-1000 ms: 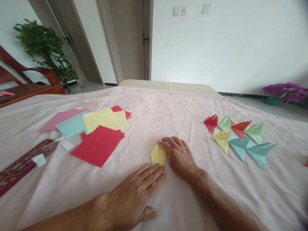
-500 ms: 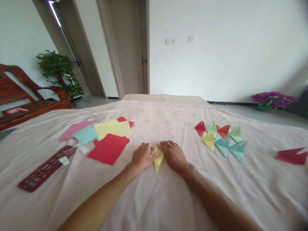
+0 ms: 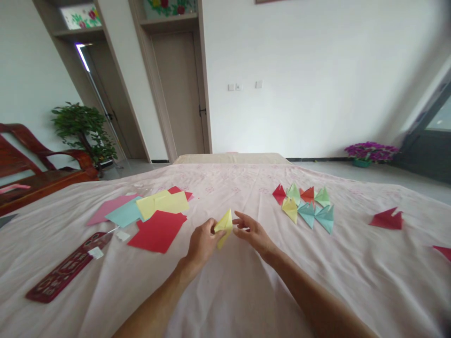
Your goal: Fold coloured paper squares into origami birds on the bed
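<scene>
A folded piece of yellow paper [image 3: 224,226] is raised in the middle of the bed-like cloth surface, its pointed end up. My left hand [image 3: 204,241] pinches its left side between thumb and fingers. Just to the right, my right hand [image 3: 254,234] has its fingers apart and slightly curled, close to the paper's right edge; a narrow gap shows between them. Left of my hands lie loose sheets, with a red sheet [image 3: 157,232] nearest and a yellow sheet [image 3: 172,202] behind it.
Several folded paper shapes, such as a teal one [image 3: 324,217], stand in a cluster at the right. A red folded paper [image 3: 387,219] lies farther right. A dark red packet [image 3: 63,270] rests at the left on the pink cloth [image 3: 232,300].
The yellow paper has been lifted off the cloth in my left hand. My right hand has come away from it and its fingers have spread. The view has tilted up and turned right.
</scene>
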`<action>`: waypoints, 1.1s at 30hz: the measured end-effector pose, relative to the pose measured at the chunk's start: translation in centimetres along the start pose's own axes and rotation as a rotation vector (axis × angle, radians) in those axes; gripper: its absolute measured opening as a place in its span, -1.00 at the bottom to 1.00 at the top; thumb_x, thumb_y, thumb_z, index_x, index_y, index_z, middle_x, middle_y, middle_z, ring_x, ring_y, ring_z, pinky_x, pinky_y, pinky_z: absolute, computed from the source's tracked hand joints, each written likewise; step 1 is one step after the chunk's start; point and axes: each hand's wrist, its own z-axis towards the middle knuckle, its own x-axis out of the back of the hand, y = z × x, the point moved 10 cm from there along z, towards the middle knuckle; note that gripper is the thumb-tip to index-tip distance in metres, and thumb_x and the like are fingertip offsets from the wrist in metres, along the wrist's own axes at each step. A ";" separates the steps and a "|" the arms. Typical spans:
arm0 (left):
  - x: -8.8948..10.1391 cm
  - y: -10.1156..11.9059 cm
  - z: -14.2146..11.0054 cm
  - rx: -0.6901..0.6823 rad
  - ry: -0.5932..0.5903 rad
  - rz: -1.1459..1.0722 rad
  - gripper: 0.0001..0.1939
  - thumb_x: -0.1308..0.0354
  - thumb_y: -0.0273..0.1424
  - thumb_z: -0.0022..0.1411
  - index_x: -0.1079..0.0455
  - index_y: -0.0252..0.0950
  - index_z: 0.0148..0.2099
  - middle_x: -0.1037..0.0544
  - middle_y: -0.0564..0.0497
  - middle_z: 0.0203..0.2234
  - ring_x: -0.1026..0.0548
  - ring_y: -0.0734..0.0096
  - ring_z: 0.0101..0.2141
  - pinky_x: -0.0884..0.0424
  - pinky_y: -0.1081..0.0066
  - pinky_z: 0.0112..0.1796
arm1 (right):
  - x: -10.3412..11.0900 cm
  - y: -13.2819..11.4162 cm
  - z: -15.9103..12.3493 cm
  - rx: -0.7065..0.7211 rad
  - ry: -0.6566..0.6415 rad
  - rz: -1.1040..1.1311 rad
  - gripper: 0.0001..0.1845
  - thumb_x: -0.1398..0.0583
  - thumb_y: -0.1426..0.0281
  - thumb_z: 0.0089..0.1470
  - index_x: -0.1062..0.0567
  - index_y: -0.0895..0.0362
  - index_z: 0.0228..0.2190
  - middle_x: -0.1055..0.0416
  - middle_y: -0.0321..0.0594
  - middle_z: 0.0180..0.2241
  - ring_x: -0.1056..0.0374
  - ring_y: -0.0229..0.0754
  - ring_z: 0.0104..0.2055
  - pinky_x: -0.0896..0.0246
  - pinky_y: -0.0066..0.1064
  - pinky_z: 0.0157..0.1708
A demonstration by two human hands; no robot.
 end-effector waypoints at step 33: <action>5.5 0.6 -4.8 -0.145 0.513 -0.337 -0.76 -0.14 -0.28 0.22 -0.25 -0.24 -0.10 -0.48 -0.05 -0.24 -0.46 0.28 -0.22 -0.39 0.27 -0.20 | 0.7 -7.3 -5.5 0.415 0.359 0.011 -0.94 -0.24 0.47 0.06 -0.51 0.07 -0.39 -0.42 -0.19 -0.34 -0.38 -0.17 -0.29 -0.30 -0.35 -0.33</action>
